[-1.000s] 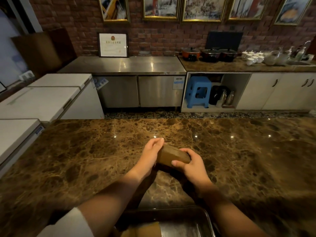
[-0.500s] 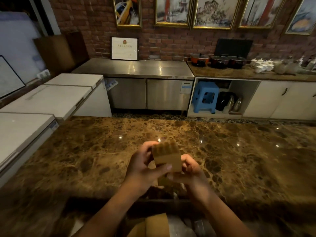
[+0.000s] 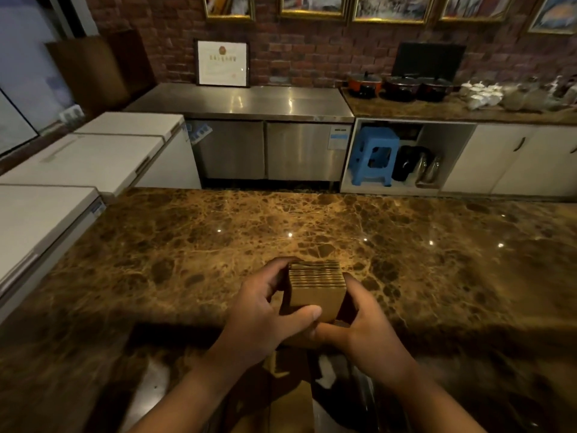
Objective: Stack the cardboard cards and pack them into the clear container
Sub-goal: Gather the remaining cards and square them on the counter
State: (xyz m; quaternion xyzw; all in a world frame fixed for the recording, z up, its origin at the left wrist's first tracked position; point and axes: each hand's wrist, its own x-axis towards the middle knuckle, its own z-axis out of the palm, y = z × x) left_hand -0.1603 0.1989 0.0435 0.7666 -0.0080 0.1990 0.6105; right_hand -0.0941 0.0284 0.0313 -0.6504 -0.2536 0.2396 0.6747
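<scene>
Near edge: dim and blurred under the forearms; a brown cardboard piece (image 3: 288, 404) lies there, beside something pale and glossy I cannot make out.
Left hand (image 3: 265, 314): closed around the left side of the stack of cardboard cards (image 3: 317, 290), thumb laid across its near face.
Right hand (image 3: 363, 326): closed on the stack's right and lower side, fingers tucked underneath.
Stack of cardboard cards: one stack, held upright between both hands above the near-middle of the surface, ridged edges facing up; about a dozen ridges show, though the exact count is unclear.
Surface (image 3: 437, 276): brown veined marble, bare to the left, right and far side of the hands, wide room in every direction out to its far edge.
Left side: three white chest units (image 3: 93, 157) in a row, the nearest butting against the surface's left edge.
Far: a floor gap, then a steel counter (image 3: 240, 103) with two doors; one blue stool (image 3: 374, 154) in an open cabinet to its right.
Far right shelf: three dark pots (image 3: 402, 85), and a cluster of white cups (image 3: 482, 93).
Back wall: brick, one framed certificate (image 3: 223, 64), and a row of gilt-framed pictures cut by the top edge.
</scene>
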